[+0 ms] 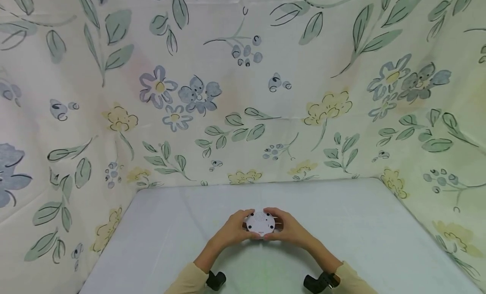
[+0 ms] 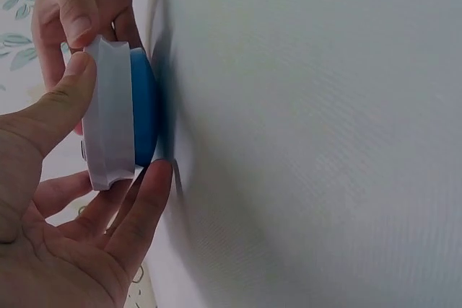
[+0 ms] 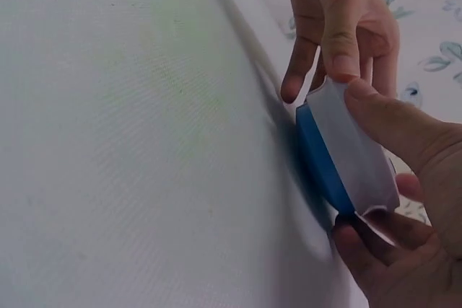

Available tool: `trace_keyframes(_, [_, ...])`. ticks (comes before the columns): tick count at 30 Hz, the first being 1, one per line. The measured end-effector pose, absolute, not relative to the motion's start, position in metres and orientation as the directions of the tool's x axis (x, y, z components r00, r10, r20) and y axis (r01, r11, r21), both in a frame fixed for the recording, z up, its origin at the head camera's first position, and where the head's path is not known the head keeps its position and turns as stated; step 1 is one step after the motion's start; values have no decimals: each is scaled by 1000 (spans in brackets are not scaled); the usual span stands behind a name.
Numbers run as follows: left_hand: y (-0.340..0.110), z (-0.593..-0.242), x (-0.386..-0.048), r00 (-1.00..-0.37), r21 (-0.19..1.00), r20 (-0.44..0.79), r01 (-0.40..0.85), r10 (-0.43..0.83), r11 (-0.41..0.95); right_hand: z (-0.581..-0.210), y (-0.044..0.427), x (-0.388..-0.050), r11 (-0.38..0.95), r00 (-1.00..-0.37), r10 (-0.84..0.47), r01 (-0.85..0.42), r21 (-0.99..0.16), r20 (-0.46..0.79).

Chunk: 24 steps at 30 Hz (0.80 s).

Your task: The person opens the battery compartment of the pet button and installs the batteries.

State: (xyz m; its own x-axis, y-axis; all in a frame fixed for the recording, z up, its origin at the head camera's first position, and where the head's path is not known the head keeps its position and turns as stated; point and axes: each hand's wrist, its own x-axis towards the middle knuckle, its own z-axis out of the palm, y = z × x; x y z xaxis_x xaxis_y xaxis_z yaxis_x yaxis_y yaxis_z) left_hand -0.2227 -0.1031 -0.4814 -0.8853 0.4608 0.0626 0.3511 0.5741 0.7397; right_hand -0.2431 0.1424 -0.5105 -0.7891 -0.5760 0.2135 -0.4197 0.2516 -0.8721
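A small round device (image 1: 260, 223) is held between both hands near the middle of the white table. Its white face, with several black round dots and a patch of tiny holes, is turned up towards the head camera. In the left wrist view its white rim (image 2: 112, 117) and blue side (image 2: 144, 110) show, the blue towards the table. My left hand (image 1: 236, 227) grips one edge, thumb on the near rim and fingers behind. The opposite edge is pinched the same way by my right hand (image 1: 290, 230). Whether the blue side touches the table cannot be told.
The white tabletop (image 1: 182, 226) spreads around the hands. Cloth printed with leaves and flowers (image 1: 243, 95) hangs behind the table and along both sides. A black wrist camera (image 1: 216, 281) sits at the left wrist, another black camera (image 1: 317, 282) at the right.
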Motion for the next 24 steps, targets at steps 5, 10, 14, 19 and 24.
trace_keyframes(5, [-104,-482,-223,-881,752,79,360,467,552,-510,144,-243,261,-787,-578,-428,-865,215])
trace_keyframes(10, [-104,-484,-224,-878,772,103,367,468,519,-508,143,-242,303,-788,-576,-452,-839,217])
trace_keyframes(14, [-104,-483,-223,-878,794,119,365,463,487,-507,142,-241,344,-799,-562,-461,-818,214])
trace_keyframes(19, [-105,-478,-218,-871,835,171,376,460,402,-505,144,-240,363,-793,-565,-487,-795,228])
trace_keyframes(24, [-108,-475,-216,-839,873,251,412,483,261,-501,147,-241,284,-768,-601,-467,-837,224])
